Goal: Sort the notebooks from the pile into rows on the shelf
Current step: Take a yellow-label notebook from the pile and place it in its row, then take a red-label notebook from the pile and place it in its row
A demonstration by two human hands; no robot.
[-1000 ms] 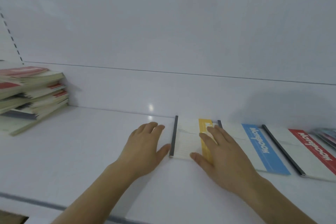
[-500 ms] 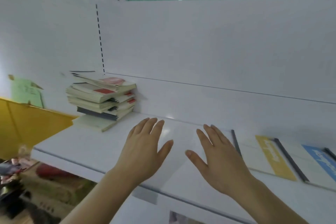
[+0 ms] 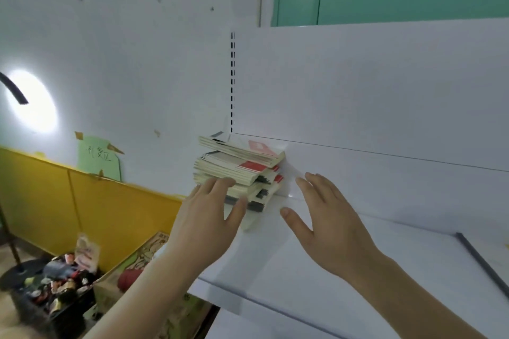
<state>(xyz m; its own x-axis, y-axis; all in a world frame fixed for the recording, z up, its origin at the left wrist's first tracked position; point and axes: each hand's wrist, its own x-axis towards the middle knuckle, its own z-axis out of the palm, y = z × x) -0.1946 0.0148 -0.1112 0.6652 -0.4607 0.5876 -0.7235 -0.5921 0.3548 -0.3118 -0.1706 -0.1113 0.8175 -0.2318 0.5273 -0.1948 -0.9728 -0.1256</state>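
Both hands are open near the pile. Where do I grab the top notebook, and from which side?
Probably take the top notebook by its near right corner, the red-patch end that juts out over the pile. Come from the right with the right hand, thumb under the overhang. The left hand can steady the pile's front.

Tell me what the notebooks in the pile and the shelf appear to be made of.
Pile of notebooks: paper, cream page edges showing, covers look like matte card with red patches. Shelf: smooth white board with a slight sheen, probably painted metal or laminate; which one cannot be told.
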